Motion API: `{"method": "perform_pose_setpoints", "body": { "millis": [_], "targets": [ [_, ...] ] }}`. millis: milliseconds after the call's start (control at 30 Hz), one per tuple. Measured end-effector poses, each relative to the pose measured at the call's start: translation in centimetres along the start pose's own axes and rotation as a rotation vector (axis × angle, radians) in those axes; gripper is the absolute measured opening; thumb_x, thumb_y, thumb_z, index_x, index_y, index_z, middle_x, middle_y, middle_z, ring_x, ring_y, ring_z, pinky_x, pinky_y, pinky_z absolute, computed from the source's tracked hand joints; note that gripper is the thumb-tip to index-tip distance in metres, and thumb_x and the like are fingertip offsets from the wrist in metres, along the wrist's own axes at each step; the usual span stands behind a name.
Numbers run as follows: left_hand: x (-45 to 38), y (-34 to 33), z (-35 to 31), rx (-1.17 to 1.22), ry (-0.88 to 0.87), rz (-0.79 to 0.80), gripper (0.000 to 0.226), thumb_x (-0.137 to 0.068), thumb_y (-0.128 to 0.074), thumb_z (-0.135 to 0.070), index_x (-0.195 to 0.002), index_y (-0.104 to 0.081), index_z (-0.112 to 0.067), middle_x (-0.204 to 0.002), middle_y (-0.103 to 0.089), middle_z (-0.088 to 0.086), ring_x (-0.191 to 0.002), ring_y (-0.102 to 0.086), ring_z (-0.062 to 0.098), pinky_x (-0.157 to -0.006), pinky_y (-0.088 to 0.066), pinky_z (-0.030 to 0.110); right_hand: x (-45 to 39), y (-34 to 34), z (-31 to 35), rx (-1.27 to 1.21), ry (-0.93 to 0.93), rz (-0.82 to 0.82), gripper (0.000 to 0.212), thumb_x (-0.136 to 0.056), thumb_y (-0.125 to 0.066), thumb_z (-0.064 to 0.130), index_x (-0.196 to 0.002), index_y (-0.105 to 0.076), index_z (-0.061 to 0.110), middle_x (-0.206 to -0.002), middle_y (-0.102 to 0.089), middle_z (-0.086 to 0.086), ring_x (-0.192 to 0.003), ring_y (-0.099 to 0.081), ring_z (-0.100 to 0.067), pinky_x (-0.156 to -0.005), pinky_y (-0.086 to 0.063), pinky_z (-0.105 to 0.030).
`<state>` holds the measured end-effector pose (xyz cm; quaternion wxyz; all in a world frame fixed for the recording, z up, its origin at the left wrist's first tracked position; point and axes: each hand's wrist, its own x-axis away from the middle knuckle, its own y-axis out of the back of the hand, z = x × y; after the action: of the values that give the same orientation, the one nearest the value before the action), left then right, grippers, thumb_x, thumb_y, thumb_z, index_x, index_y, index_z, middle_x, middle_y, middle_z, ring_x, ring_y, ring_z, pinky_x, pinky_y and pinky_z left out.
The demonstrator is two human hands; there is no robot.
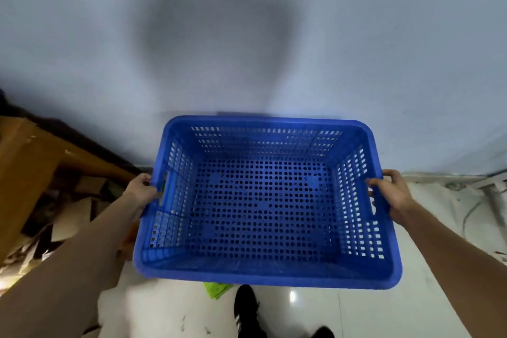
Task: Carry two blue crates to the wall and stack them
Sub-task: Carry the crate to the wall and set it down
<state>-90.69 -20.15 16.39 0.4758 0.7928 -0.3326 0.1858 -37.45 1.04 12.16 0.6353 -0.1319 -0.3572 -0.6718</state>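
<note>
Head view: both hands grip perforated rectangular blue plastic crate point(263, 200).

Blue crate point(263, 200) mid-frame, empty, held off white floor point(343, 310). L hand point(142, 191) & R hand point(391, 191) grip side handles. Pale wall point(247, 22) fills upper frame; cardboard pile point(35, 173) at left; black shoe point(245, 307) bottom centre.

Dim, soft, head shadow on wall point(356, 35)
</note>
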Motion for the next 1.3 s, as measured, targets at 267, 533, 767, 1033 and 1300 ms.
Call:
{"method": "perform_pose_setpoints", "body": {
  "millis": [267,533,767,1033,1300],
  "targets": [
    [-4.5,-2.4,-0.7,-0.02,0.016,0.05,0.032,-0.088,-0.069,0.007,-0.111,-0.056,-0.012,-0.11,-0.066,0.025,-0.095,-0.068,0.047,-0.077,-0.061,0.055,-3.6,-1.9,1.3,0.042,0.031,-0.047,0.032,-0.091,-0.066,0.006,-0.114,-0.049,0.019,-0.096,-0.067,-0.017,-0.078,-0.062,-0.031,-0.053,-0.05,-0.036],
    [-5.7,-1.1,-1.7,-0.029,0.046,0.088,0.042,-0.086,-0.068,0.009,-0.121,-0.057,-0.011,-0.118,-0.064,0.025,-0.101,-0.067,0.05,-0.089,-0.056,0.066,-3.3,-2.7,1.0,0.042,0.011,-0.04,0.035,-0.091,-0.067,0.008,-0.119,-0.049,0.018,-0.104,-0.068,-0.021,-0.079,-0.064,-0.033,-0.057,-0.05,-0.039],
    [-6.1,0.6,-0.1,-0.047,0.066,0.076,0.039,-0.086,-0.068,0.005,-0.113,-0.057,-0.021,-0.11,-0.066,0.023,-0.089,-0.069,0.046,-0.079,-0.06,0.065,-3.4,-4.1,1.8,0.095,0.011,-0.021,0.028,-0.092,-0.061,0.003,-0.111,-0.053,0.021,-0.101,-0.071,-0.019,-0.076,-0.068,-0.033,-0.057,-0.055,-0.038],
    [-7.8,1.0,-0.6,-0.02,0.047,0.083,0.039,-0.083,-0.066,0.011,-0.108,-0.058,-0.017,-0.116,-0.065,0.028,-0.105,-0.066,0.052,-0.089,-0.055,0.07,-3.5,-4.6,0.5,0.118,0.026,-0.035,0.024,-0.095,-0.067,0.005,-0.107,-0.053,0.02,-0.104,-0.072,-0.02,-0.083,-0.071,-0.035,-0.078,-0.061,-0.057],
    [-8.4,1.6,-0.2,-0.098,0.001,0.153,0.039,-0.085,-0.069,0.008,-0.108,-0.059,-0.022,-0.121,-0.063,0.021,-0.108,-0.065,0.047,-0.087,-0.057,0.068,-3.2,-4.8,0.9,0.18,0.013,-0.069,0.028,-0.097,-0.061,0.0,-0.119,-0.052,0.014,-0.105,-0.07,-0.019,-0.085,-0.069,-0.036,-0.07,-0.06,-0.049]
  ]
}}
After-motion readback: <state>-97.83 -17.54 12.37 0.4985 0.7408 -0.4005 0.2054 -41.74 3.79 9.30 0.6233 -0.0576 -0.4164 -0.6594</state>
